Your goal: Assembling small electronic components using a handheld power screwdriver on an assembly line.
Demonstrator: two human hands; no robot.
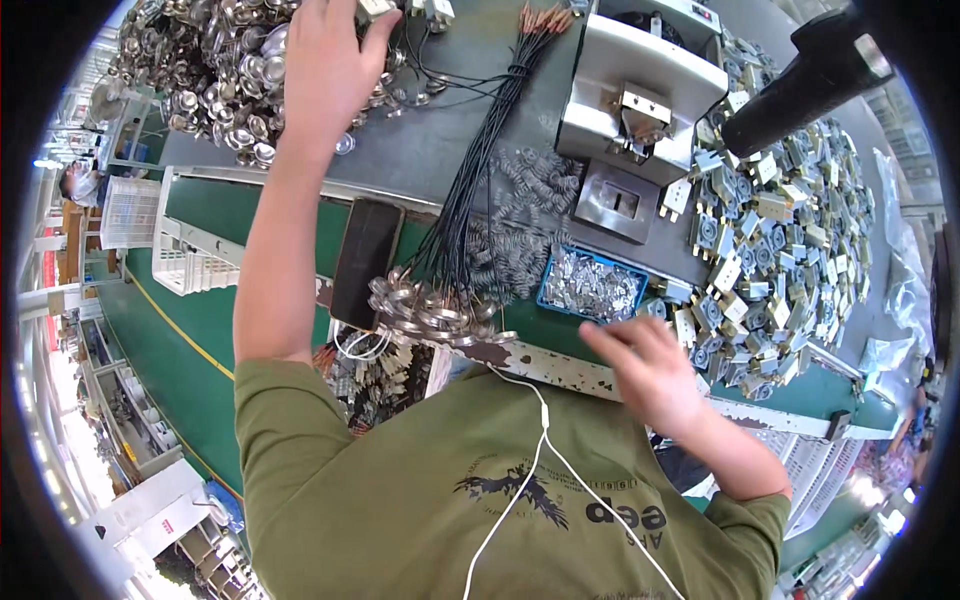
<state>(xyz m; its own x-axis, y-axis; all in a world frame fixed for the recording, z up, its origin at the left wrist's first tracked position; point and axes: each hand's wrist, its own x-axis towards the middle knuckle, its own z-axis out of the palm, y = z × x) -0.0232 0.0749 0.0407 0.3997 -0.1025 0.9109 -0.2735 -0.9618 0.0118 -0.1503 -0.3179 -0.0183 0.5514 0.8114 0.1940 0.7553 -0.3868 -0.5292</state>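
My left hand (335,75) reaches to the far left over a heap of shiny round metal parts (240,75) with black wires. Its thumb stands apart from the fingers, beside a small pale block (374,8); the picture's upper edge cuts off the fingertips. My right hand (655,380), slightly blurred, hovers at the near table edge with its fingers apart and nothing visible in them. Just beyond it lies a blue tray (592,284) of small metal pieces. A bundle of black wires (475,170) runs down the middle, ending in metal rings (430,310) near me.
A white and metal bench press (640,90) stands at the far middle, a steel block (617,202) before it. Loose springs (525,210) lie beside the wires. Pale plug parts (770,230) are heaped right, under a black tube (800,85). A dark phone (366,262) rests near the edge.
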